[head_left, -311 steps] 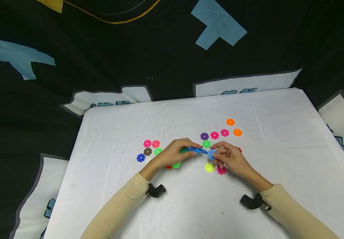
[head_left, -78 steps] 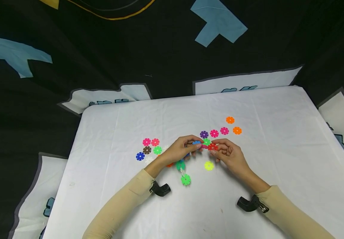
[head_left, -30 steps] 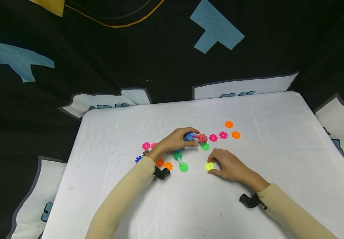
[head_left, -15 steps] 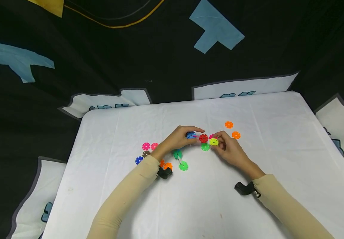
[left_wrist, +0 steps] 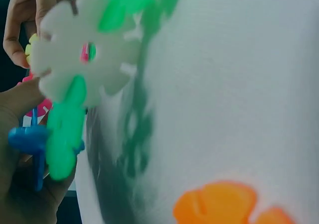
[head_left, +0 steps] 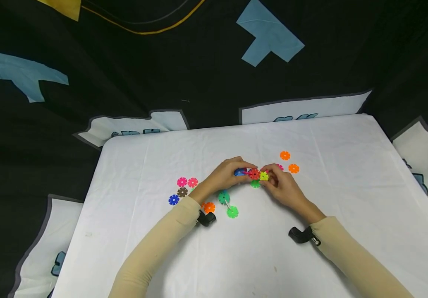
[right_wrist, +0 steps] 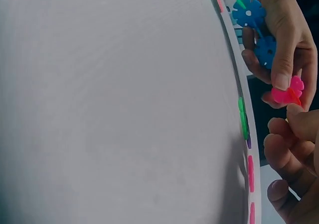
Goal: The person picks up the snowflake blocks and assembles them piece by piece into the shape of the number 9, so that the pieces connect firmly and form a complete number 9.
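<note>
In the head view the left hand [head_left: 224, 174] grips a chain of linked notched discs near its end, where a red disc [head_left: 254, 174] sticks out between the hands. The right hand [head_left: 285, 187] pinches a yellow disc [head_left: 264, 176] against the red one; whether they interlock I cannot tell. Two blue discs [right_wrist: 248, 12] and a pink disc [right_wrist: 282, 95] of the chain show at the left hand [right_wrist: 286, 35] in the right wrist view. A white disc [left_wrist: 62, 50] and a green disc [left_wrist: 65, 139] hang from it in the left wrist view.
Pink, brown and blue discs [head_left: 174, 200] lie left of the left hand on the white table [head_left: 258, 256]. An orange disc [head_left: 209, 207] is by the left wrist. Two orange discs [head_left: 285, 155] lie behind the right hand, with pink ones partly hidden by it.
The right hand took the yellow disc from the table and brought it up left to the red disc. The left hand shifted slightly right with the chain. Earlier, the red disc was joined on.
</note>
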The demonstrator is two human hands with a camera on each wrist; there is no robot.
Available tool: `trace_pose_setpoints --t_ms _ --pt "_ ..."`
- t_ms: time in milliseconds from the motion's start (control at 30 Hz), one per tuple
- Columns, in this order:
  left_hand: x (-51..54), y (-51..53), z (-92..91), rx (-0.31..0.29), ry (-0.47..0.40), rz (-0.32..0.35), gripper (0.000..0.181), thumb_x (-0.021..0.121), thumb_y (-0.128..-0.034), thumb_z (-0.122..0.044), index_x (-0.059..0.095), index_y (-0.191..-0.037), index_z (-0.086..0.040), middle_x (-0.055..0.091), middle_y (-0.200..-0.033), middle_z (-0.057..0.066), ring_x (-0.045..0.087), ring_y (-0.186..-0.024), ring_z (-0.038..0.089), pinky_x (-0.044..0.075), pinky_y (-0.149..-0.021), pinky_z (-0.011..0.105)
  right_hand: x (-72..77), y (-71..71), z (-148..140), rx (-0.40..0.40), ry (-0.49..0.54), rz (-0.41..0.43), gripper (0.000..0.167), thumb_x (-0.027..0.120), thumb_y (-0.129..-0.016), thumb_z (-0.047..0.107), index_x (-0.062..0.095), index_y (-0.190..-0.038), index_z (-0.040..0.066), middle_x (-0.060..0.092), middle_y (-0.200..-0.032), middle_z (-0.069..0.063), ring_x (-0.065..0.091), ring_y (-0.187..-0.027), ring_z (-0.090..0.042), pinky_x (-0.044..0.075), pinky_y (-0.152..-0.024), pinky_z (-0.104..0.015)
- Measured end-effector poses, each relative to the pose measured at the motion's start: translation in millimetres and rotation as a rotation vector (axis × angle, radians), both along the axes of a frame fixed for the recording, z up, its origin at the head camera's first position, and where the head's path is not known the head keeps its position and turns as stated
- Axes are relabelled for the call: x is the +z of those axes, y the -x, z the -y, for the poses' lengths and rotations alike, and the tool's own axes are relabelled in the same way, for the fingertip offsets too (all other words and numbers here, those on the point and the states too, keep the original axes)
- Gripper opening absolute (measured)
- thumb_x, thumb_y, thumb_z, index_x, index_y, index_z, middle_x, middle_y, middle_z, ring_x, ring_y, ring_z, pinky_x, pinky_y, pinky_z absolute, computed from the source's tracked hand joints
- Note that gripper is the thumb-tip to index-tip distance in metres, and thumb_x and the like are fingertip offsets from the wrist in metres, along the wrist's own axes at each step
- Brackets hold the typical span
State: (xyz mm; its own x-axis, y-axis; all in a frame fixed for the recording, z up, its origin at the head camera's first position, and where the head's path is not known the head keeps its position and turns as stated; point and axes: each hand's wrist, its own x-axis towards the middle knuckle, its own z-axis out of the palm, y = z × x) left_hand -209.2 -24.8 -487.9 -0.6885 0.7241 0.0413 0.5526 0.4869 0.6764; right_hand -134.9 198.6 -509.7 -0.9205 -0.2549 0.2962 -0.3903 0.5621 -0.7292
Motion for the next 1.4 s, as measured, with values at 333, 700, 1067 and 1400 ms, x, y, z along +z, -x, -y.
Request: trace_pose_setpoints --t_ms 333,700,1067,1400 --pt "0.1 -1.8 3.5 -0.039 0.013 0.02 0.039 0.07 -0.0907 -0.032 0.065 -0.129 -0.024 0.064 -0.095 -0.004 0.055 -0.085 0.01 0.046 -0.08 0.023 -1.7 -2.8 2.6 -0.008 0.054 -0.003 0.037 0.074 -0.084 0.0 0.059 -0.118 0.005 0.06 -0.077 -0.003 0.044 -0.055 -0.006 0.039 -0.051 -0.021" --pt "3.6 -2.1 5.7 -0.044 0.095 0.001 0.039 0.068 -0.0928 -0.03 0.064 -0.131 -0.021 0.064 -0.095 -0.003 0.054 -0.084 0.011 0.046 -0.08 0.025 1.6 -7.9 4.7 0.024 0.016 -0.077 0.038 0.077 -0.081 -0.001 0.061 -0.115 0.006 0.063 -0.079 -0.002 0.046 -0.058 -0.005 0.042 -0.053 -0.02" --pt "0.4 -3.9 4.6 -0.084 0.037 0.082 0.041 0.071 -0.0902 -0.028 0.065 -0.13 -0.019 0.067 -0.101 -0.001 0.055 -0.086 0.01 0.048 -0.08 0.023 4.9 -9.8 7.4 0.038 -0.016 -0.123 0.038 0.079 -0.079 0.0 0.062 -0.113 0.006 0.063 -0.077 -0.001 0.048 -0.059 -0.004 0.043 -0.053 -0.02" --pt "0.1 -6.2 5.7 -0.082 -0.017 0.173 0.041 0.076 -0.0856 -0.03 0.068 -0.125 -0.019 0.069 -0.115 -0.001 0.059 -0.1 0.009 0.048 -0.094 0.024 4.5 -12.2 7.8 0.064 -0.025 -0.171 0.04 0.083 -0.074 0.0 0.063 -0.108 0.006 0.066 -0.076 -0.001 0.047 -0.058 -0.004 0.043 -0.053 -0.019"
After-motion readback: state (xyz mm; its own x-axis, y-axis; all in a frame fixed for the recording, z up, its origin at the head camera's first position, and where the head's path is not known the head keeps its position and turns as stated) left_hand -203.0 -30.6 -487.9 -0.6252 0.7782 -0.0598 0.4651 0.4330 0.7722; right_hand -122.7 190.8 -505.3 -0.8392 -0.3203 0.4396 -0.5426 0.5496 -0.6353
